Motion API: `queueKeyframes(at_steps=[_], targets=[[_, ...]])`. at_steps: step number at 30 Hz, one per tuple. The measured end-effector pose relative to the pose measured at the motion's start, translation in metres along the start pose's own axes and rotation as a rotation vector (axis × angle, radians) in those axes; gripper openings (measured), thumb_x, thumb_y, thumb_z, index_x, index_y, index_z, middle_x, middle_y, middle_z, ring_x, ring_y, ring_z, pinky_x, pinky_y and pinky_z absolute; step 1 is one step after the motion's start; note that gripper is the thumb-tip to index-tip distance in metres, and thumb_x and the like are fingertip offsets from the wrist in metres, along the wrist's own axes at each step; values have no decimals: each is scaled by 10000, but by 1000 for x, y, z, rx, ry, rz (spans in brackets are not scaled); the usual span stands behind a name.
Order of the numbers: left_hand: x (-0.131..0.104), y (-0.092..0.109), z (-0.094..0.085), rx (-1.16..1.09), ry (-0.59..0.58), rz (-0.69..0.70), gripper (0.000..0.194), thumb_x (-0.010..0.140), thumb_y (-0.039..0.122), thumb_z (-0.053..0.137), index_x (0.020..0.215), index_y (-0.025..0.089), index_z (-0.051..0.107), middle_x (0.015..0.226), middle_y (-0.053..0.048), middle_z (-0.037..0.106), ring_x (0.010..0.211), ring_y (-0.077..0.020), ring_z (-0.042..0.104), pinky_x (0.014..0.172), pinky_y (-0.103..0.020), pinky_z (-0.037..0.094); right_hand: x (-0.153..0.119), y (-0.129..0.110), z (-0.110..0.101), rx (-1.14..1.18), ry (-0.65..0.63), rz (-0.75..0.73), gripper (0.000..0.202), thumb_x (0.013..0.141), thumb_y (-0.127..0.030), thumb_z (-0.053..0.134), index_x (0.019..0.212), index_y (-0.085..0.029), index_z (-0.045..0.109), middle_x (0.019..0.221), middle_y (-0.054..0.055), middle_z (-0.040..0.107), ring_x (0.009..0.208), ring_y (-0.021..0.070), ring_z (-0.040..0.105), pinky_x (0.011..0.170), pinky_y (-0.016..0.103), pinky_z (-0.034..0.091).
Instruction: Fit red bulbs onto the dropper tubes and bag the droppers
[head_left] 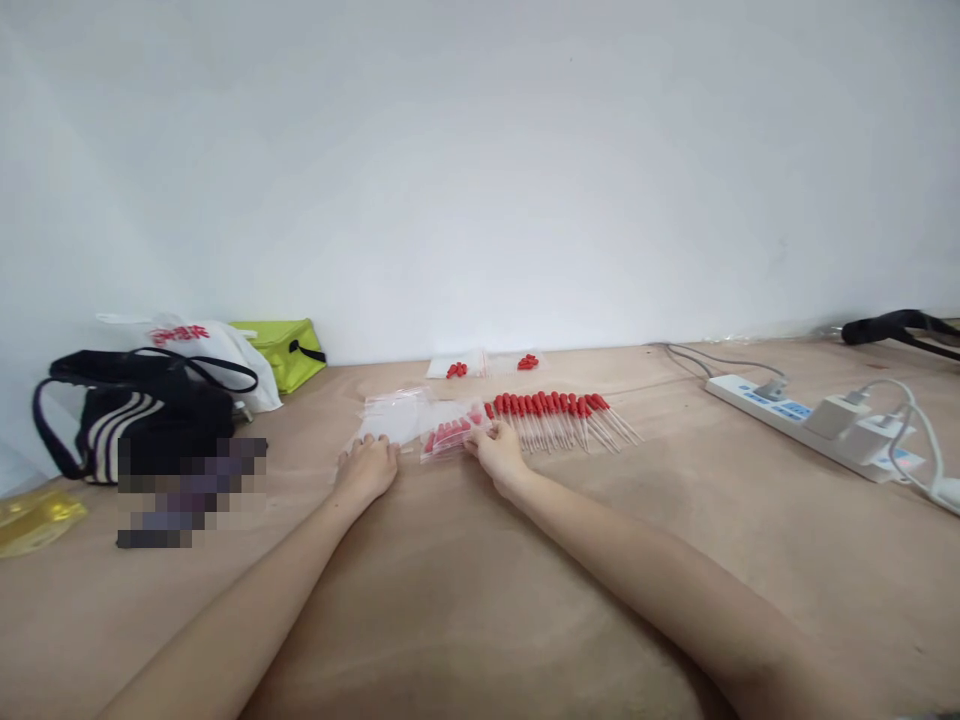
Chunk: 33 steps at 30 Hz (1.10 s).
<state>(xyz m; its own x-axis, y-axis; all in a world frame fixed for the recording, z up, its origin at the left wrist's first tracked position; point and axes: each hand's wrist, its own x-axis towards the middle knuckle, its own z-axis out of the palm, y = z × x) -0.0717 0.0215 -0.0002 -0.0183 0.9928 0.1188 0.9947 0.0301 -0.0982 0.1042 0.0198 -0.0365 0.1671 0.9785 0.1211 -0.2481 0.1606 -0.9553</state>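
1. Well, left of the droppers [548,404], the right hand [500,454] pinches the filled bag [448,432]; a slip could spill it.
2. Farther left, the left hand [369,468] touches flat bags [397,415], grip unclear; dragging could scatter them.

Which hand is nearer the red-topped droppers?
Right. The right hand is at the left end of the red-topped droppers, touching a bag of red pieces; the left hand is farther left, at clear plastic bags.

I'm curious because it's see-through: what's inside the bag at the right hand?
Red pieces show through the clear bag; whatever lies behind the right hand is covered.
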Motion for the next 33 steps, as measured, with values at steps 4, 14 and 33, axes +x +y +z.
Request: queueKeyframes(at_steps=[4, 14, 33], targets=[[0, -2, -2, -20, 28, 6, 405, 868, 245, 208, 947, 119, 584, 1018, -158, 580, 989, -283, 520, 805, -409, 402, -23, -18, -40, -355, 2, -105, 288, 698, -217, 510, 975, -176, 443, 682, -16, 513, 462, 89, 483, 464, 228, 406], [-29, 23, -36, -470, 308, 540, 477, 882, 356, 215, 1207, 116, 468, 1284, -74, 447, 1206, -189, 368, 1021, -349, 280, -23, -63, -168, -1155, 121, -573, 166, 749, -220, 432, 816, -200, 582, 822, 55, 549, 733, 159, 526, 659, 264, 403], [-61, 52, -22, -500, -146, 982, 360, 856, 334, 412, 1209, 291, 465, 1305, -23, 423, 1189, -200, 390, 988, -392, 309, 36, -69, -209, -1439, 301, 177, 264, 685, -260, 500, 889, -172, 643, 789, 127, 656, 742, 224, 610, 594, 283, 417]])
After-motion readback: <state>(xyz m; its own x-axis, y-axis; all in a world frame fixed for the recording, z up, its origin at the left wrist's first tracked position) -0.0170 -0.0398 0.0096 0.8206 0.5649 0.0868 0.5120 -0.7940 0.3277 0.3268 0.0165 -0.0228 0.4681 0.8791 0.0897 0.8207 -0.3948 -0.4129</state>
